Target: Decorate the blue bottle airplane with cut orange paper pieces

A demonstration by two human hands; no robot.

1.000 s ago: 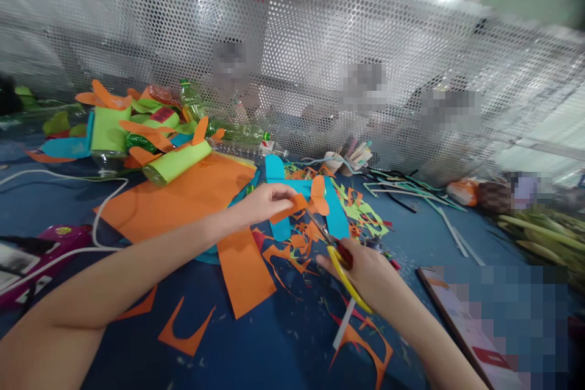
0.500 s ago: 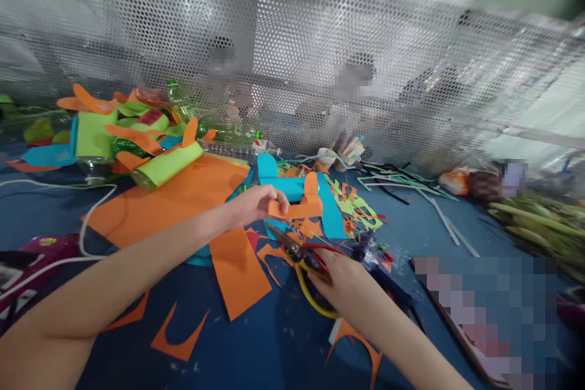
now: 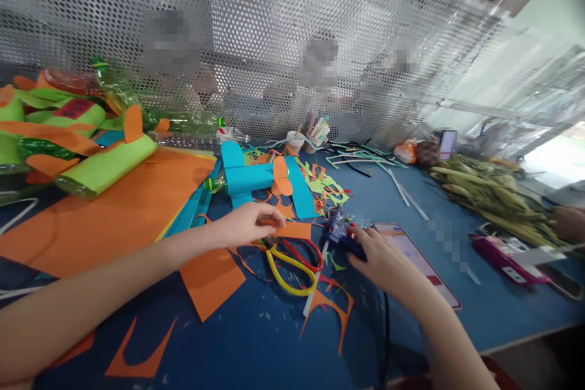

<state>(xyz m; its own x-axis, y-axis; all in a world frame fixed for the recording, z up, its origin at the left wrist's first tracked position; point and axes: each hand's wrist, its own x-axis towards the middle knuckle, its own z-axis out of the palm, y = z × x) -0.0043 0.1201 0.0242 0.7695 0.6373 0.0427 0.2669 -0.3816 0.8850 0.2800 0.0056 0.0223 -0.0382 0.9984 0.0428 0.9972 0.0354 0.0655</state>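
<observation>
My left hand (image 3: 249, 223) pinches a small orange paper cut-out (image 3: 292, 230) just above the blue table (image 3: 256, 341). Red-and-yellow-handled scissors (image 3: 292, 259) lie on the table right below that hand, with nothing holding them. My right hand (image 3: 381, 256) reaches to a dark blue tool (image 3: 342, 237) with a glittery tip and a black cord, fingers curled over its body. A bottle plane (image 3: 258, 178) wrapped in blue paper with orange fins lies just beyond both hands.
Large orange paper sheets (image 3: 105, 213) and green-wrapped bottle planes (image 3: 107, 164) fill the left. Orange scraps litter the table front. A phone-like card (image 3: 418, 262) lies right of my right hand. A perforated metal screen (image 3: 274, 42) stands behind, with people beyond it. Green stalks (image 3: 493, 195) and a pink tool (image 3: 503, 259) lie at right.
My right hand has put the scissors down on the table and moved right onto the dark blue tool. My left hand lowered with the orange piece. The view swung right.
</observation>
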